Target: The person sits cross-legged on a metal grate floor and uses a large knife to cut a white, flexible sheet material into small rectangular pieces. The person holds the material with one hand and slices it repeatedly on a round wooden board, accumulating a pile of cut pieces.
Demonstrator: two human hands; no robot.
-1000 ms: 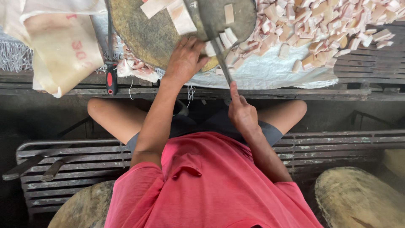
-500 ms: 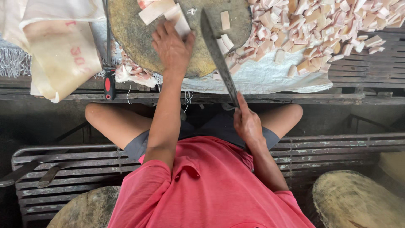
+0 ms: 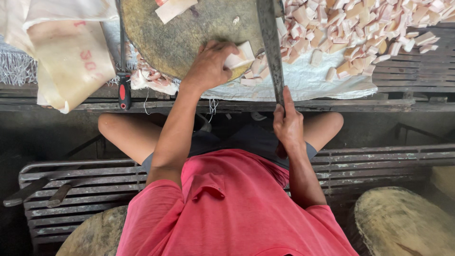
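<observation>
While my left hand (image 3: 208,66) pinches a pale slab piece (image 3: 239,57) at the round chopping block's (image 3: 180,40) near edge, my right hand (image 3: 287,124) grips the long cleaver (image 3: 270,42) lying over it, cut pieces (image 3: 360,33) heaped beyond on the bench (image 3: 332,104).

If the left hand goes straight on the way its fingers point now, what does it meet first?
The left hand points toward the cleaver blade; the pale cut pieces beside it probably come first.

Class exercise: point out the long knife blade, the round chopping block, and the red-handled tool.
long knife blade (image 3: 271,47), head view, middle of the flat grey blade.
round chopping block (image 3: 189,38), head view, bare top surface.
red-handled tool (image 3: 124,92), head view, on the red grip.
</observation>
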